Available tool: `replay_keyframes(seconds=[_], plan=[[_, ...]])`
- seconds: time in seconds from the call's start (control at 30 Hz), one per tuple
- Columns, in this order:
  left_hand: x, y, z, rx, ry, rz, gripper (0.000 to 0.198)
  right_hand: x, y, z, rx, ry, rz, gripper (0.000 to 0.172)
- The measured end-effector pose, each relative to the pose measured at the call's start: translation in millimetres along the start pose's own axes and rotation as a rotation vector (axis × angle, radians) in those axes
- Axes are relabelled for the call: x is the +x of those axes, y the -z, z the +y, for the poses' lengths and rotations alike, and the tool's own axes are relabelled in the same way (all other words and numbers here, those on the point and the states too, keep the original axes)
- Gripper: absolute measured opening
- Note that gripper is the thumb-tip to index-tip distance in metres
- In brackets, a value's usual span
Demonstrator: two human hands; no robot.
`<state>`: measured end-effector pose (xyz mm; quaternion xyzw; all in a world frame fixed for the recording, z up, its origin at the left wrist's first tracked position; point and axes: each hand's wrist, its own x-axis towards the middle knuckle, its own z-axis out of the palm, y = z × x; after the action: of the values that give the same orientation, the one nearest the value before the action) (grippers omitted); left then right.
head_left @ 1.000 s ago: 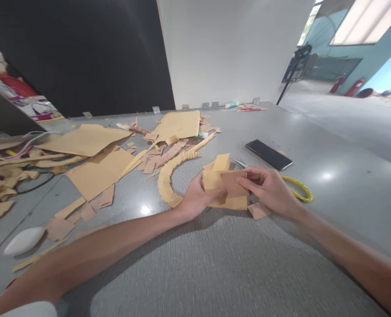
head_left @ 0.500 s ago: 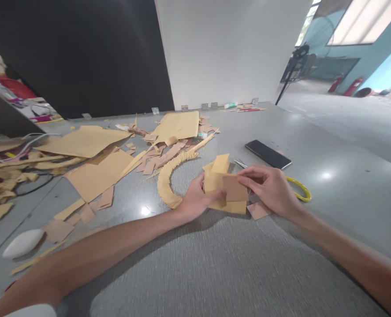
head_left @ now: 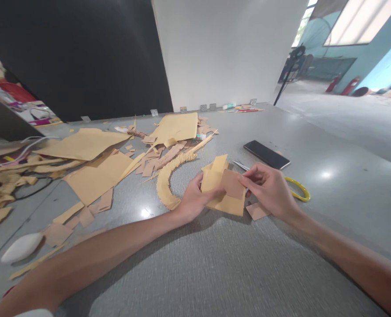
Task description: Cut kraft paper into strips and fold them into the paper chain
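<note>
- Tabletop (head_left: pixel 215 273), grey, fills the lower frame; I work low over it so the paper is propped rather than hanging in the air.
- Cardboard sheets (head_left: pixel 83 143) and offcuts lie pushed to the upper left, well apart from my hands.
- Both forearms reach in from the bottom corners and meet at centre frame, wrists low and elbows wide.
- Pleated strip (head_left: pixel 165 180) curls just beside my left wrist, lying free.
- Phone (head_left: pixel 266 154) rests face up beyond my right hand, apart from the paper.
- Stack of tan pieces (head_left: pixel 226 204) sits at centre, its lower edge on the table; my left hand (head_left: pixel 191 200) grasps it from the left edge, thumb pressed on top and fingers tucked beneath, to keep the layers from sliding.
- Scissors (head_left: pixel 300 184) lie behind my right hand, untouched, the yellow handle showing.
- Brown square (head_left: pixel 232 182) lies on top of the stack; my right hand (head_left: pixel 269 189) pinches its right edge, fingertips bent inward.
- Small scrap (head_left: pixel 257 211) lies loose under my right wrist.
</note>
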<state>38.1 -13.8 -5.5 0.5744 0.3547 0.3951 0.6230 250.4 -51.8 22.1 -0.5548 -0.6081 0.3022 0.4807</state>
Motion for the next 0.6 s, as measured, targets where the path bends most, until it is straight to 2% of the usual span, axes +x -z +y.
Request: replay_keyframes(seconds=[0.17,0.4,0.6], plan=[[0,-1.0,0,0.0,0.002,0.01,0.058,4,2,0,0.051,-0.042,-0.037,0.033],[-1,-3.0,5,-0.035,-0.002,0.008,0.056,6,10,-8,-0.058,-0.083,-0.082,0.024],[-1,-1.3,3,-0.033,0.026,-0.004,0.057,7,10,-9,-0.062,-0.094,-0.12,0.024]])
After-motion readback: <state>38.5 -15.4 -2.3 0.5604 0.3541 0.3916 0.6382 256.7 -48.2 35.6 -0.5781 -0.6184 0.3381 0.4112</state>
